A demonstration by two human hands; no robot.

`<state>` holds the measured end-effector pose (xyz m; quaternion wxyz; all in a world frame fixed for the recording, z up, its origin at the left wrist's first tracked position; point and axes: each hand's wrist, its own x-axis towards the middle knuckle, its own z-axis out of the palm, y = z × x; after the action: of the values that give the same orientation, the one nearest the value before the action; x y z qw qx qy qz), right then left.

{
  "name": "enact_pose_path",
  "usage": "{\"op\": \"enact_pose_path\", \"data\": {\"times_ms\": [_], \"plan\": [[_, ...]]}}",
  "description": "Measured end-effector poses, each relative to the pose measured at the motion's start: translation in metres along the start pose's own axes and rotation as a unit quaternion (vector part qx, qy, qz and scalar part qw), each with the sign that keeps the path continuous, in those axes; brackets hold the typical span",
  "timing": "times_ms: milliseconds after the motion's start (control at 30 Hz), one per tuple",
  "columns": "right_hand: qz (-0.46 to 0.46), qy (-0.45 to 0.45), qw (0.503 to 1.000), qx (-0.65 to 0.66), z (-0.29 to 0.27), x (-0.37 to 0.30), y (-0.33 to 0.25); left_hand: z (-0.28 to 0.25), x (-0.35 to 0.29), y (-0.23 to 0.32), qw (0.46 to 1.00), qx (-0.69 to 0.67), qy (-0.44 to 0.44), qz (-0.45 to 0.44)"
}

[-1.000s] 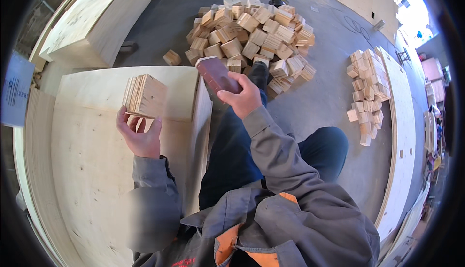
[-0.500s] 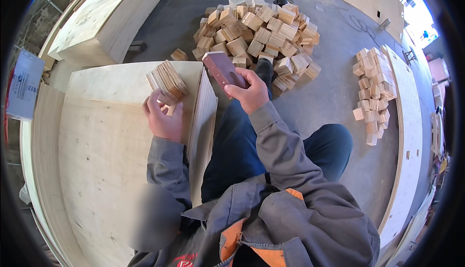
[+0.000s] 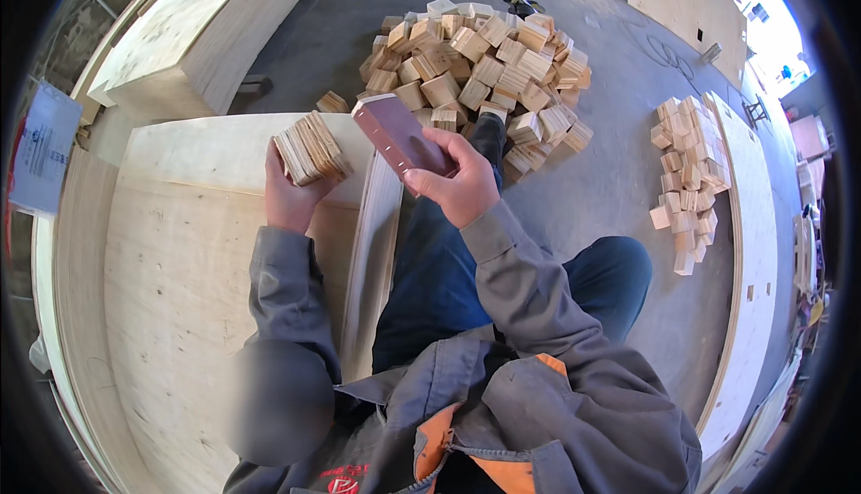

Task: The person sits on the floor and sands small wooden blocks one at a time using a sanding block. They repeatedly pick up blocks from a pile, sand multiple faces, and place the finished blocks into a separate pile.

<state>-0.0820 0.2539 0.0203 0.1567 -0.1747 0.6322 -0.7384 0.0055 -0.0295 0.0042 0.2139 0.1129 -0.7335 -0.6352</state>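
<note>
My left hand point(image 3: 292, 200) is closed round a layered plywood block point(image 3: 312, 150), holding it above the far end of the pale plywood stack point(image 3: 179, 270). In my right hand point(image 3: 464, 180) is a reddish-brown sanding block point(image 3: 400, 135), gripped at its near end between thumb and fingers. Small bright marks like staples run along its side. The two blocks are close together but apart, the sanding block to the right of the plywood one. The palm side of my left hand is hidden behind the plywood block.
Beyond my legs lies a large heap of wooden blocks point(image 3: 484, 64) on the grey floor point(image 3: 574, 198). A smaller pile of blocks point(image 3: 686, 171) sits at the right, beside a long plywood panel point(image 3: 749, 261). Another plywood stack point(image 3: 188, 37) stands at the far left.
My left hand has taken hold of the plywood block, gripping it from below and the left side. The sanding block has shifted slightly left, toward it.
</note>
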Motion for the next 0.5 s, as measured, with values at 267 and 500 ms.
{"op": "enact_pose_path", "data": {"times_ms": [267, 500], "plan": [[-0.267, -0.062, 0.913, -0.301, 0.034, -0.010, -0.019, 0.005, -0.003, -0.016, 0.997, -0.005, 0.033, 0.065], [-0.289, -0.074, 0.841, -0.452, 0.057, -0.008, -0.028, 0.005, -0.012, -0.038, 0.983, 0.117, 0.124, 0.072]]}}
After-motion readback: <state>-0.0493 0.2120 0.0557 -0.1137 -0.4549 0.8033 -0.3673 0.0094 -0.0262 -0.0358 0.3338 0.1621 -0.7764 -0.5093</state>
